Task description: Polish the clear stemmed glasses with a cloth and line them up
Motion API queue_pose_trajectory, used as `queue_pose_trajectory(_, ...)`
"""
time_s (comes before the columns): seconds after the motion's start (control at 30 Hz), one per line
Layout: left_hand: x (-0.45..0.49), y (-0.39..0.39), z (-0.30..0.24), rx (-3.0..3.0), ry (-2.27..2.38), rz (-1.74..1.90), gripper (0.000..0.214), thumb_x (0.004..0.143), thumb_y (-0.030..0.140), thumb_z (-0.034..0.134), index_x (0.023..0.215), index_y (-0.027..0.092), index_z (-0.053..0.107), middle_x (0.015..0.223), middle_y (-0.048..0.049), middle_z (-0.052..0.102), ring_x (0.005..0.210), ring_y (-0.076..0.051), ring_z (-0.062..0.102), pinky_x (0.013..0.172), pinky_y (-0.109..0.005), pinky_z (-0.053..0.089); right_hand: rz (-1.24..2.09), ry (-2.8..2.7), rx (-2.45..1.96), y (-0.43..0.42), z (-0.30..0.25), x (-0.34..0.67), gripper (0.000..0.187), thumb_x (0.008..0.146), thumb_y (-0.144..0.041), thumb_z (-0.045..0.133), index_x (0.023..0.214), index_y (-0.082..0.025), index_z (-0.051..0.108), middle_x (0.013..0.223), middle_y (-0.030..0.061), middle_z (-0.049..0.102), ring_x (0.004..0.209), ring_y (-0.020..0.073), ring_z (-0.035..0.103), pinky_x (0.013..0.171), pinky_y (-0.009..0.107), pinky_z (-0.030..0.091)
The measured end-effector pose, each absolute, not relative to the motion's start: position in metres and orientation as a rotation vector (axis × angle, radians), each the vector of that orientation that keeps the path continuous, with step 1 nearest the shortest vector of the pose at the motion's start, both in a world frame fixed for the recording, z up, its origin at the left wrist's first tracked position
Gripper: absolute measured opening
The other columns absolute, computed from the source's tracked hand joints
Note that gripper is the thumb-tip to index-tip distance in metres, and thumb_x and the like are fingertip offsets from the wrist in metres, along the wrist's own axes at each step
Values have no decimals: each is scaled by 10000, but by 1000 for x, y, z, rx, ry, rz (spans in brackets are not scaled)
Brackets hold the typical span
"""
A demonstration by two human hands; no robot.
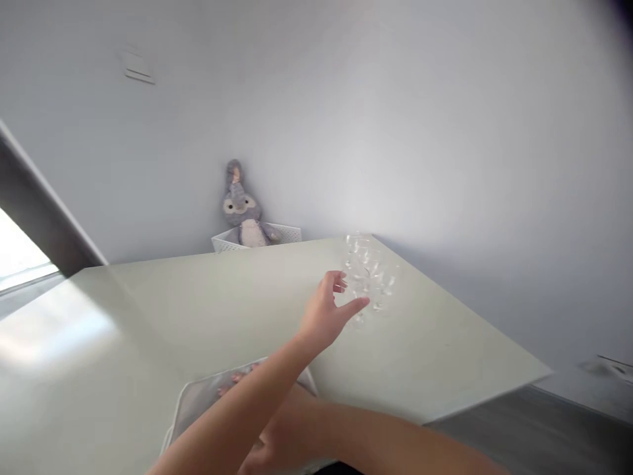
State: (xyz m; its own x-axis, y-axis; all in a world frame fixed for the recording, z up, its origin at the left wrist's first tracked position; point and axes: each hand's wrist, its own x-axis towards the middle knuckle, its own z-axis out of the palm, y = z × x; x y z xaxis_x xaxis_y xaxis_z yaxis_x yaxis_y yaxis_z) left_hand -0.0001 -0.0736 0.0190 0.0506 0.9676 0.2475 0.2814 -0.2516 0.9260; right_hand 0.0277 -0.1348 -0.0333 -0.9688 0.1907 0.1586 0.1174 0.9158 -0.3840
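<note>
My left hand (pixel 327 311) reaches forward over the pale table (pixel 198 310). Its fingers and thumb are spread apart at the left edge of a cluster of clear drinking glasses (pixel 372 274) near the table's far right corner. The thumb tip touches or nearly touches the lowest glass; nothing is clasped. My right arm crosses from the lower right under the left forearm. My right hand (pixel 260 452) lies at a white tray (pixel 195 402) near the table's front edge, and its fingers are mostly hidden.
A grey plush toy (pixel 241 208) sits in a white perforated basket (pixel 284 233) behind the table's far edge, against the wall. The table's right edge runs diagonally down to a dark floor (pixel 534 429). A bright window is at the left.
</note>
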Motion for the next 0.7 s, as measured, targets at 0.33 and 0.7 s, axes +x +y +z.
queue_pose_trajectory(0.33,-272,-133,56,1310,2236,1661,520,735,522,631,1114,210,460,1112,-59,562,970,-189,586,774,-302,457,1058,-2889,-242,-140,-27,18,603,883,-603,409,1426,-361,305,1538,-15,153,1416,235,93,1152,459,2)
queue_pose_trajectory(0.7,-412,-264,23,688,2981,1277,758,765,595,554,1274,67,363,1225,-156,523,1021,-247,554,724,-317,456,988,-3027,-327,-137,-35,9,581,898,-558,416,1430,-435,219,1533,-92,82,1417,255,71,1149,512,40)
